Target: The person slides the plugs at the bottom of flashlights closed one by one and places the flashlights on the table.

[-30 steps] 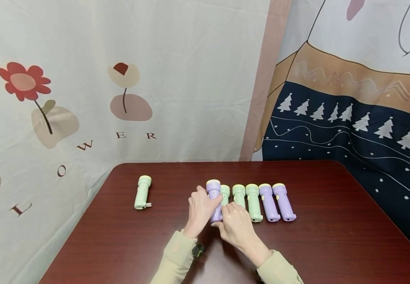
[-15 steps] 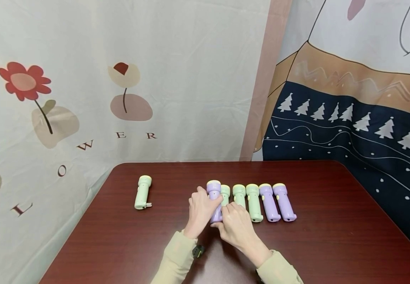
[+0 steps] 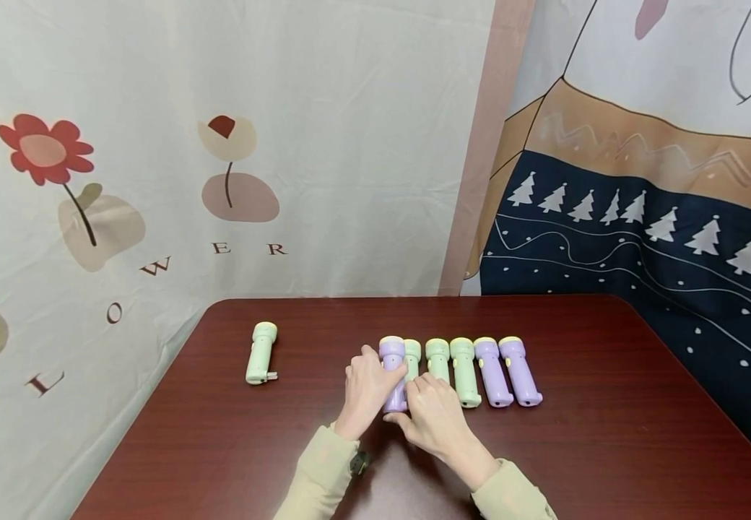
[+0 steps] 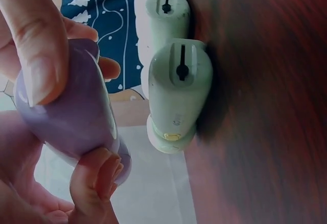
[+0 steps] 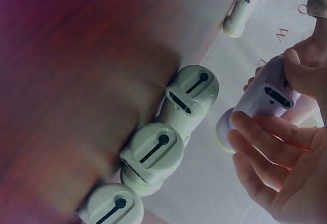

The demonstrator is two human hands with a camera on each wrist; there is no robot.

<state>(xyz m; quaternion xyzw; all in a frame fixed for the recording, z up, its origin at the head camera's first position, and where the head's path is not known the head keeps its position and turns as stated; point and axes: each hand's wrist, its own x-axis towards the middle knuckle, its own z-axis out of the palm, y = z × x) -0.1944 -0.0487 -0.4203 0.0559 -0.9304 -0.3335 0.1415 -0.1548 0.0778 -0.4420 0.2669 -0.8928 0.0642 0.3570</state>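
Observation:
My left hand [image 3: 365, 390] grips a purple flashlight [image 3: 391, 361] with a yellow-rimmed head, its head end pointing away from me. The left thumb lies along its right side. My right hand [image 3: 437, 412] holds the tail end, with the thumb [image 4: 43, 76] pressed on the rounded end and the fingers [image 5: 265, 137] along its side. A dark slot shows in that tail in the right wrist view. The held flashlight is clear of the table and overlaps a green flashlight [image 3: 413, 351] behind it. My right fingers partly hide another green flashlight [image 3: 437, 354].
To the right in the row lie a third green flashlight [image 3: 465, 372] and two purple flashlights [image 3: 494, 372]. Apart on the left is a green flashlight [image 3: 261, 354] with its plug prongs [image 3: 272, 375] out. The dark red table [image 3: 577, 462] meets printed curtains [image 3: 349, 180] behind.
The held purple flashlight has shifted slightly down and toward me with both hands. My right thumb has slid a little left at its tail. The other flashlights stay where they were.

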